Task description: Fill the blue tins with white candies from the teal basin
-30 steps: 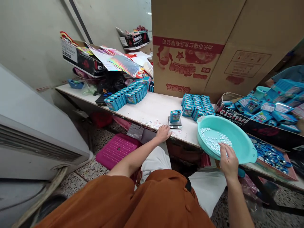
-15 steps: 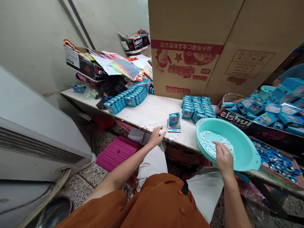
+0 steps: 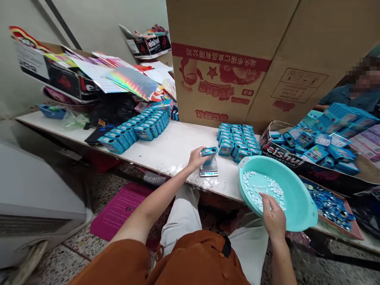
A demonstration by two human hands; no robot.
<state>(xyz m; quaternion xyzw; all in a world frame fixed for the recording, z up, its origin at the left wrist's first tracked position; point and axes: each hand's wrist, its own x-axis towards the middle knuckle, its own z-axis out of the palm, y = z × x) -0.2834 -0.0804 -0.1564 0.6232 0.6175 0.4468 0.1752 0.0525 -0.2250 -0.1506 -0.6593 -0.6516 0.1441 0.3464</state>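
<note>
A small blue box (image 3: 210,151) is gripped in my left hand (image 3: 197,158), just above the silver scale (image 3: 209,168) on the white table. My right hand (image 3: 273,215) is over the near side of a turquoise basin (image 3: 293,194) with small white pellets (image 3: 276,188) in it. Its thumb and forefinger are pinched together near the pellets; whatever they hold, if anything, is too small to make out. Rows of blue boxes (image 3: 237,140) stand behind the scale, to the left of the basin's far rim.
More blue boxes (image 3: 144,132) line the table (image 3: 178,146) at left. A tall cardboard carton (image 3: 219,91) rises behind. To the right are a carton of blue boxes (image 3: 314,152) and a tray of blue lids (image 3: 329,206). A person (image 3: 353,97) is at the far right.
My left hand has moved from the table edge to the blue box, taken hold of it and lifted it off the scale. The view has shifted rightward, and a person has come into sight.
</note>
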